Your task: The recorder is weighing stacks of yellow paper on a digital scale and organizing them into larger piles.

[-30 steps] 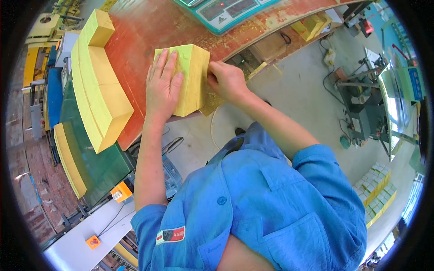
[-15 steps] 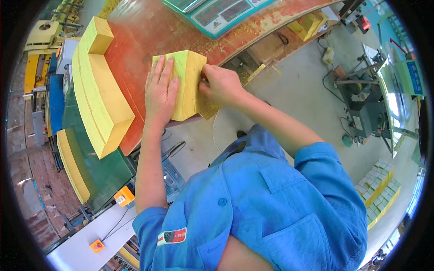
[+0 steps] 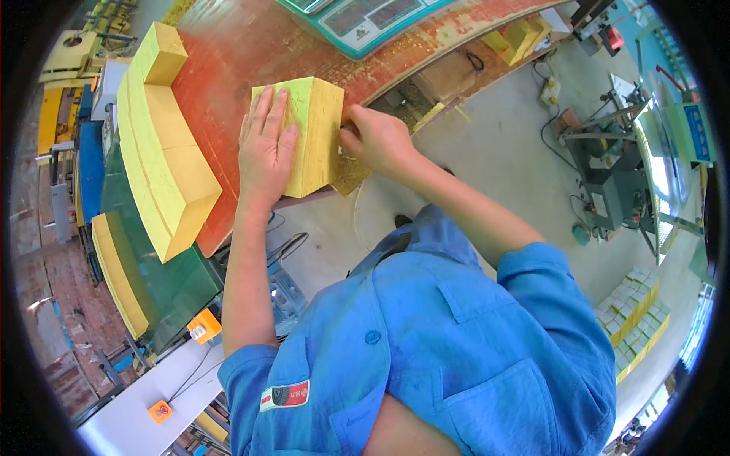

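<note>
A thick yellow block [image 3: 313, 140], looking like a tight stack of paper sheets, stands at the near edge of the red worktable [image 3: 228, 64]. My left hand [image 3: 266, 152] lies flat on its top left part, fingers stretched out. To the block's right is my right hand [image 3: 380, 140], fingers curled and pinched together close to the side face, with a narrow gap. Whatever the pinch may hold is hidden. On the left, a row of similar yellow stacks [image 3: 171, 148] runs from the red table onto a green surface [image 3: 179, 285].
A teal-edged scale [image 3: 365, 26] sits at the table's far side. More yellow stacks [image 3: 525, 38] rest on a shelf at right. Another yellow strip [image 3: 118, 273] lies by the green surface. Orange switch boxes [image 3: 204, 327] are near my left elbow. Bundles [image 3: 631, 315] are piled on the floor.
My right hand has drawn slightly away from the block's side face, opening a gap. My left hand stays flat on top. The whole view has shifted a little.
</note>
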Action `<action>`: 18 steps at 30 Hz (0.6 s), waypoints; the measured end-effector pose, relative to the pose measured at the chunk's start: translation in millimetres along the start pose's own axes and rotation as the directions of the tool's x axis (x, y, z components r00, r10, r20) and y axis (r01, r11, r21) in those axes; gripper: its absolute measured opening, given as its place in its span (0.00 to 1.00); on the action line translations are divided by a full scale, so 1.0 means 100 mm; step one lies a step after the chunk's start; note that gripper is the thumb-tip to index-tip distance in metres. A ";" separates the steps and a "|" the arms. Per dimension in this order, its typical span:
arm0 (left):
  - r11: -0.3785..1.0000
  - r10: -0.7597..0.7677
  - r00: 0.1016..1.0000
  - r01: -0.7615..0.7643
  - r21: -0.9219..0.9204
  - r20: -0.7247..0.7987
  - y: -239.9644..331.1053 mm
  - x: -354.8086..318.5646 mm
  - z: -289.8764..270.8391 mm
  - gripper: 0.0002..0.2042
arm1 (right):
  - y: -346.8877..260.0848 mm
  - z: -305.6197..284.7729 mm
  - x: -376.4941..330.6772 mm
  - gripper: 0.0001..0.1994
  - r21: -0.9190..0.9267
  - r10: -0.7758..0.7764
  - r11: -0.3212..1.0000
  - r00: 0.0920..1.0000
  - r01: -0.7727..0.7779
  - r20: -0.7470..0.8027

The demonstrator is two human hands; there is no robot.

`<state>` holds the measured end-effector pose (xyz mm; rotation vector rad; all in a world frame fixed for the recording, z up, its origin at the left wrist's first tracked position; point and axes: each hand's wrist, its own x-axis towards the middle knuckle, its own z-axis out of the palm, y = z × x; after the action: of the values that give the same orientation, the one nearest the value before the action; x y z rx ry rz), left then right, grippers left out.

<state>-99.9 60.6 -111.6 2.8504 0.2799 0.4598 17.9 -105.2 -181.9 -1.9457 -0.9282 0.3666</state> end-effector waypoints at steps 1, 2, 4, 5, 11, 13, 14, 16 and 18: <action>1.000 0.011 1.000 -0.011 0.003 0.001 0.01 0.02 0.00 0.24 | -0.01 0.07 0.08 0.10 0.003 0.001 1.000 1.000 -0.001 -0.011; 1.000 0.000 1.000 0.000 0.001 0.003 0.02 0.02 0.02 0.24 | 0.01 0.15 0.16 0.10 -0.023 0.018 1.000 0.999 -0.019 -0.031; 1.000 -0.013 1.000 0.013 0.003 0.003 0.03 0.02 0.03 0.24 | 0.08 0.22 0.17 0.10 -0.046 0.031 0.998 0.998 -0.033 -0.050; 1.000 -0.016 1.000 0.016 0.008 0.004 0.03 0.01 0.04 0.24 | 0.14 0.22 0.13 0.10 -0.020 0.042 0.999 0.999 -0.042 -0.003; 1.000 -0.009 1.000 0.009 0.013 -0.003 0.02 0.01 0.03 0.24 | 0.54 0.22 -0.31 0.13 -0.223 0.226 0.963 0.908 -0.153 0.352; 1.000 -0.017 1.000 0.017 0.003 0.001 0.00 0.01 0.02 0.24 | 0.52 0.24 -0.33 0.14 -0.294 0.280 0.942 0.857 -0.159 0.432; 1.000 -0.016 1.000 0.016 -0.006 -0.003 -0.01 0.00 0.02 0.23 | 0.37 0.20 -0.28 0.15 -0.116 0.188 0.980 0.945 -0.162 0.266; 1.000 -0.008 1.000 0.008 -0.013 -0.006 -0.01 0.00 0.02 0.23 | 0.18 0.19 -0.17 0.16 0.066 0.123 0.990 0.990 -0.127 0.068; 1.000 -0.020 1.000 0.020 0.006 0.019 0.01 0.01 0.01 0.23 | 0.12 0.19 -0.02 0.15 0.075 0.180 0.979 0.976 -0.190 0.123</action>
<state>-98.6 59.3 -111.5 2.8534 0.3060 0.4288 10.5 -98.4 -202.4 -1.9526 -0.7916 0.6237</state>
